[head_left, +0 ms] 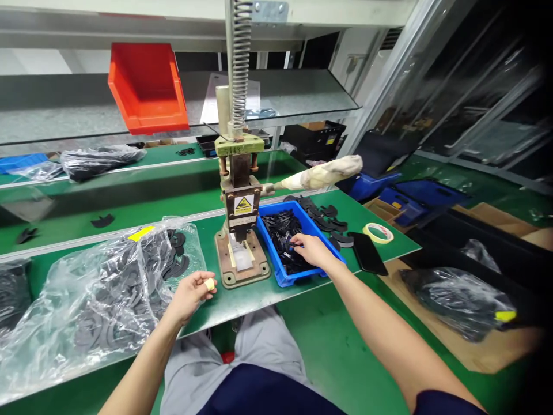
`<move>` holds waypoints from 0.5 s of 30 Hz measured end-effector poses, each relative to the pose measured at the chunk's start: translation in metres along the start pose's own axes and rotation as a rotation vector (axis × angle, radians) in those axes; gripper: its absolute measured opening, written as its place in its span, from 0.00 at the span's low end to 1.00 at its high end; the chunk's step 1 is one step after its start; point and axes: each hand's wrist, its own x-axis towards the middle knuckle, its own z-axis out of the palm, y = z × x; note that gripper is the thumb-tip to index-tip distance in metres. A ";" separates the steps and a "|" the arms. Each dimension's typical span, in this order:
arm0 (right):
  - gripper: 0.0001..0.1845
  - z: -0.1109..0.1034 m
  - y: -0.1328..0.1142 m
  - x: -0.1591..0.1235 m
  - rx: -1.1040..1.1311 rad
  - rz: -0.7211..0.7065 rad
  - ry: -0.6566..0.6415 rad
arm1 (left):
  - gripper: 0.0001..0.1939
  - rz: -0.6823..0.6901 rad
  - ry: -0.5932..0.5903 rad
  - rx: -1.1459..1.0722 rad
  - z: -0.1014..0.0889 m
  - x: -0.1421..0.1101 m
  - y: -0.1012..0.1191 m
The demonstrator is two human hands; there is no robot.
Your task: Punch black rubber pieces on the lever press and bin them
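My left hand point(196, 293) is beside the base of the hand press point(241, 210), its fingers curled closed. At its thumb tip shows a small pale yellow piece point(210, 284); whether it is held or worn like a finger cot, I cannot tell. My right hand point(311, 251) reaches over the rim of a blue tray point(298, 280), fingertips pinched on a small black part point(294, 244). Many similar thin black parts point(280, 227) fill this tray. A translucent block point(243, 259) sits on the press base, below the ram.
Left of the press lies a clear plastic bag point(116, 288) of dark curved pieces. More curved pieces point(332, 222), a black phone point(368, 253) and a tape roll point(378, 233) lie right of the tray. The wrapped press lever point(322, 174) juts rightward. An orange bin point(149, 89) hangs above.
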 end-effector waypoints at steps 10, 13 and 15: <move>0.12 0.020 -0.066 -0.078 0.385 -0.206 0.132 | 0.22 0.190 -0.124 0.038 0.044 -0.013 -0.005; 0.09 0.044 -0.092 -0.106 0.478 -0.290 0.084 | 0.22 0.228 -0.197 -0.001 0.066 -0.022 -0.017; 0.08 0.056 -0.103 -0.116 0.520 -0.328 0.085 | 0.20 0.273 -0.209 0.021 0.076 -0.028 -0.025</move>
